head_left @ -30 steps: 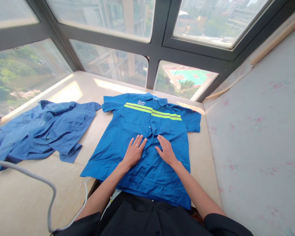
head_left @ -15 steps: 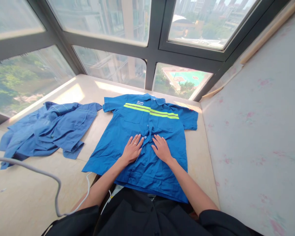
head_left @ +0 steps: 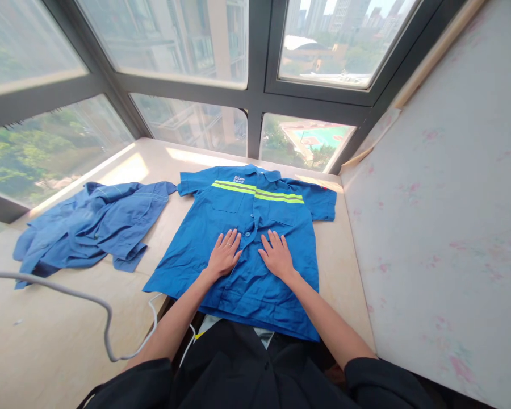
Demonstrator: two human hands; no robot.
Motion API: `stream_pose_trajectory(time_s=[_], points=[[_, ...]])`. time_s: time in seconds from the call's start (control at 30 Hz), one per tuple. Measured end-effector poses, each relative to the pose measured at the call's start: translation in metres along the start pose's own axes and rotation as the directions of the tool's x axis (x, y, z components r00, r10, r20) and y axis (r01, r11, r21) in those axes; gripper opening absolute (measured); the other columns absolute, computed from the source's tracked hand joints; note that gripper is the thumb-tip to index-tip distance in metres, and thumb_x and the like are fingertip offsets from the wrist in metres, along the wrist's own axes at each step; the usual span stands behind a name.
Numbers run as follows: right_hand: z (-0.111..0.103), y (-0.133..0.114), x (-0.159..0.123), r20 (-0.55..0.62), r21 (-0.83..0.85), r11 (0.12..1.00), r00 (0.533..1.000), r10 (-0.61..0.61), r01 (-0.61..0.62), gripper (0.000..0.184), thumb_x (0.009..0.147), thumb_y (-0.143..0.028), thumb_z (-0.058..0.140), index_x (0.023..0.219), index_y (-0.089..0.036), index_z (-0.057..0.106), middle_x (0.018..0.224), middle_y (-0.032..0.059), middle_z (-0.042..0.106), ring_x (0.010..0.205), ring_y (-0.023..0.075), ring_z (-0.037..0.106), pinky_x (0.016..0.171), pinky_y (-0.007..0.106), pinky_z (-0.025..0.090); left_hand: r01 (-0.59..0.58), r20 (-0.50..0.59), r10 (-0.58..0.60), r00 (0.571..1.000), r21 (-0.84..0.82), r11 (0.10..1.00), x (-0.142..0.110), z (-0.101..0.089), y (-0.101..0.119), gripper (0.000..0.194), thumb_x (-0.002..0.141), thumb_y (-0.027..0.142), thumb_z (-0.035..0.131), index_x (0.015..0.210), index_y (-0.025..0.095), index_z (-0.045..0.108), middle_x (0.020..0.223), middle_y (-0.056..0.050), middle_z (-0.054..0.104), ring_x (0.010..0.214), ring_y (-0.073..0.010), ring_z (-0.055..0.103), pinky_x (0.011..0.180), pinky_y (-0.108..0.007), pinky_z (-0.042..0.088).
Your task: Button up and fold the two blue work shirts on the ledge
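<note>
A blue short-sleeved work shirt [head_left: 276,213] lies spread front side up, its collar toward the window and its hem toward me. Yellow-green reflective stripes cross its chest, and buttons run down the middle. My left hand [head_left: 225,253] rests flat on the shirt just left of the button line, a ring on one finger. On the other side of that line my right hand [head_left: 276,254] lies flat too, fingers spread. Neither hand grips the cloth. Wrinkles show in the lower front around both hands.
A second blue garment [head_left: 97,227] lies crumpled on the pale tabletop [head_left: 59,335] at the left. A grey-white cable [head_left: 72,292] loops across the lower left, near my left forearm. Windows [head_left: 187,122] border the far side, and a flowered wall [head_left: 434,227] stands at the right.
The camera view has shifted slightly. My hands lie a little farther apart, still flat on the shirt near the buttons.
</note>
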State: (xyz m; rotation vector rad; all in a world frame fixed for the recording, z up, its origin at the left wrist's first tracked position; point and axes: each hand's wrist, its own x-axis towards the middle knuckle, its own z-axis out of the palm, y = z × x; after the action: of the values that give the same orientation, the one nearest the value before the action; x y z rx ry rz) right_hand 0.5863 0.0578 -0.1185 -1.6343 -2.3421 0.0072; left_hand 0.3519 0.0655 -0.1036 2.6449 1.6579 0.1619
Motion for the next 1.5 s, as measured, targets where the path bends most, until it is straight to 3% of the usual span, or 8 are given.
stream_pose_trajectory(time_s=[0.23, 0.73, 1.5], points=[[-0.001, 0.005, -0.017, -0.041, -0.063, 0.993, 0.994, 0.097, -0.099, 0.064, 0.099, -0.056, 0.038, 0.150, -0.018, 0.040, 0.157, 0.0203, 0.030, 0.146, 0.0359, 0.027, 0.115, 0.061, 0.020, 0.157, -0.039, -0.156, 0.987, 0.012, 0.988, -0.001, -0.001, 0.005, 0.060, 0.098, 0.049, 0.032, 0.153, 0.026, 0.033, 0.160, -0.011, 0.024, 0.148, -0.0396, 0.018, 0.110, -0.074, 0.006], [-0.005, 0.008, -0.020, 0.078, -0.087, 0.995, 0.995, 0.061, -0.054, 0.067, 0.099, -0.056, 0.035, 0.152, -0.015, 0.037, 0.158, 0.0212, 0.024, 0.147, 0.0371, 0.022, 0.115, 0.061, 0.016, 0.177, -0.042, -0.179, 0.983, -0.045, 0.983, 0.000, 0.003, 0.002, 0.061, 0.098, 0.056, 0.029, 0.152, 0.027, 0.035, 0.159, -0.010, 0.027, 0.148, -0.0364, 0.021, 0.113, -0.069, 0.011], [-0.010, 0.005, -0.026, 0.037, -0.009, 0.999, 0.998, 0.050, -0.050, 0.063, 0.099, -0.053, 0.040, 0.148, -0.014, 0.042, 0.157, 0.0211, 0.029, 0.147, 0.0355, 0.023, 0.116, 0.060, 0.016, 0.185, -0.036, -0.187, 0.982, -0.055, 0.981, -0.003, 0.000, 0.003, 0.061, 0.098, 0.054, 0.031, 0.152, 0.027, 0.037, 0.159, -0.008, 0.027, 0.148, -0.0348, 0.020, 0.115, -0.066, 0.011]])
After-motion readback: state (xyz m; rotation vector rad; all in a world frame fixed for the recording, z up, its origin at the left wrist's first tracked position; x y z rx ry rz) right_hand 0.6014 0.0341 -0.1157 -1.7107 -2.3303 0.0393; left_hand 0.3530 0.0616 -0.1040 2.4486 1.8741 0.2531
